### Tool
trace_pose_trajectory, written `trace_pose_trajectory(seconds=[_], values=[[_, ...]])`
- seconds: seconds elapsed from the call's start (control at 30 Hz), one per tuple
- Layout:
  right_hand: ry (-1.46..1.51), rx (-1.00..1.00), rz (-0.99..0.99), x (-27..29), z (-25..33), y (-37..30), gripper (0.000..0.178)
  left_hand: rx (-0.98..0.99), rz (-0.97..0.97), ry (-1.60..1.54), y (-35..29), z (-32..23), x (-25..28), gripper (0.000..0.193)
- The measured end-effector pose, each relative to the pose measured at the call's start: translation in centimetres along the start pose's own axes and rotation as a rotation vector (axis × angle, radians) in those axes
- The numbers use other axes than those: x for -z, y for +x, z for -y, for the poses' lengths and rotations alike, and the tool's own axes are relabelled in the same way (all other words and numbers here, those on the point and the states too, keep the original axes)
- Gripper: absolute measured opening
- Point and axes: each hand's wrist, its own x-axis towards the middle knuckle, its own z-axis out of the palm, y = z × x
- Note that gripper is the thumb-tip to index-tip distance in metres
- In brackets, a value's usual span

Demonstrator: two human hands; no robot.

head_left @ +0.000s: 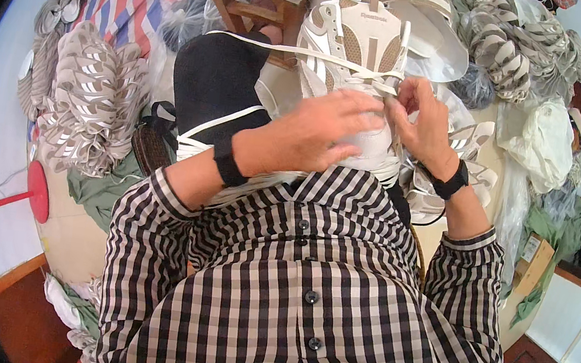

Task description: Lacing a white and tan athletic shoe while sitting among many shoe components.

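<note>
A beige and white shoe upper (355,25) with brown mesh panels lies on my lap, its tongue pointing away from me. A white shoelace (300,51) crosses its eyelet rows and trails left over my black-clad leg. At the upper's right edge, my right hand (423,118) pinches the lace with thumb and fingertips bent together. My left hand (323,127) hovers over the near part of the upper, fingers stretched out and slightly blurred, with nothing visible in it. More white laces (221,122) lie across my left thigh. Black bands circle both wrists.
Stacked shoe uppers (92,97) stand at the left, with another heap (506,52) at far right. A small wooden stool (250,11) is ahead. A white plastic bag (541,141) and a cardboard piece (535,265) lie right; a red round-based stand (38,191) is left.
</note>
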Motion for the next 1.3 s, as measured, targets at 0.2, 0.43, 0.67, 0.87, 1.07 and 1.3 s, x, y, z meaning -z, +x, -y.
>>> trace_pose_trajectory(seconds=[0.2, 0.43, 0.67, 0.87, 1.07, 1.3], values=[[-0.257, 0.230, 0.087, 0.3, 0.1, 1.5, 0.015, 0.100, -0.258, 0.365, 0.0, 2.1, 3.5, 0.042], [-0.249, 0.153, 0.009, -0.5, 0.7, 1.2, 0.009, 0.236, -0.272, 0.516, 0.4, 4.2, 3.0, 0.023], [-0.205, 0.191, -0.088, -1.7, 0.9, 0.7, 0.011, 0.143, -0.273, 0.579, 0.8, 4.4, 2.8, 0.017], [-0.090, 0.178, -0.037, -1.7, 0.4, 0.5, 0.010, 0.502, -0.246, -0.174, 0.8, 3.6, 4.3, 0.007], [0.000, 0.183, 0.031, -2.0, 0.1, 0.7, 0.010, 0.758, -0.124, -0.695, 0.7, 1.1, 7.4, 0.010], [0.017, 0.168, 0.122, -1.9, 0.3, 1.1, 0.012, 0.682, -0.393, -1.329, -0.3, 0.6, 8.9, 0.014]])
